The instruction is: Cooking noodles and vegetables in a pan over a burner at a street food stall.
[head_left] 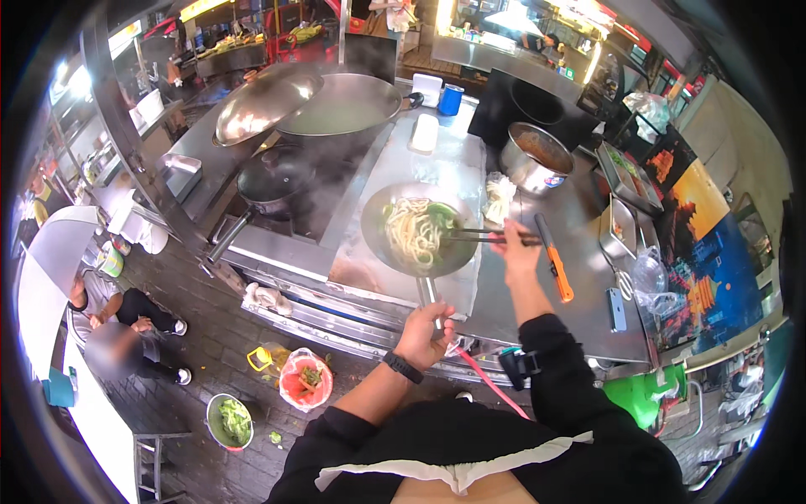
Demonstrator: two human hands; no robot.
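My left hand (426, 336) is closed round the handle of a wok (374, 239), which is over the pale metal worktop. Thick white noodles (411, 231) with green leaves (439, 216) lie in the wok. From the right, my right hand (515, 248) grips a pair of dark chopsticks (477, 236), whose tips reach into the food. To the right of that hand, a knife with an orange handle (558, 277) lies on the counter. A crumpled whitish bag (499, 196) sits between the wok and a steel pot (537, 158).
Behind to the left steams a large pan (344, 105) beside a shiny domed lid (264, 105); a lidded dark pot (270, 181) stands nearer. A phone (617, 309), scissors (624, 284) and a strainer (651, 273) lie right. A person (117, 336) sits left, near a vegetable bucket (229, 422).
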